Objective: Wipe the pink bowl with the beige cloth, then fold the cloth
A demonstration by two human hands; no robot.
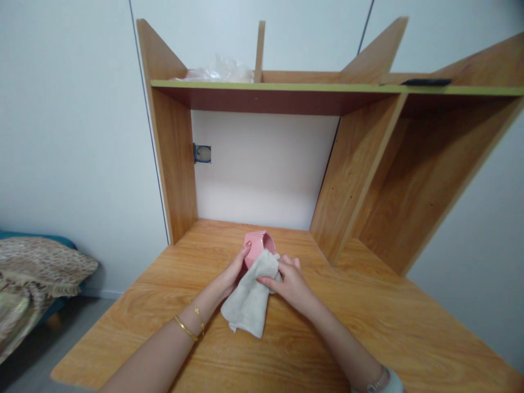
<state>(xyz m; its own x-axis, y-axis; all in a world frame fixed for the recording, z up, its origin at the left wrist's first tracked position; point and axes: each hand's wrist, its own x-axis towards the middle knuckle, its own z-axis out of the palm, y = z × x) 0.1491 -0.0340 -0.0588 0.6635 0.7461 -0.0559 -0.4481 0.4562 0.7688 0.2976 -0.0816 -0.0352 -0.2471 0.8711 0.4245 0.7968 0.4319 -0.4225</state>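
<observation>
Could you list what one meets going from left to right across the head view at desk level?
Patterned blanket → left hand → pink cup → right hand. The grey cloth overlaps both hands and the cup, so it is left out.

Bare forearms; gold bracelets [189, 326] on left wrist, silver watch [379, 380] on right

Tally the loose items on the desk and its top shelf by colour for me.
Pink: 1, the cup held by the left hand
Off-white: 1, the cloth in the right hand
Clear: 1, the plastic bag on the shelf
Black: 1, the flat object on the shelf
Total: 4
</observation>
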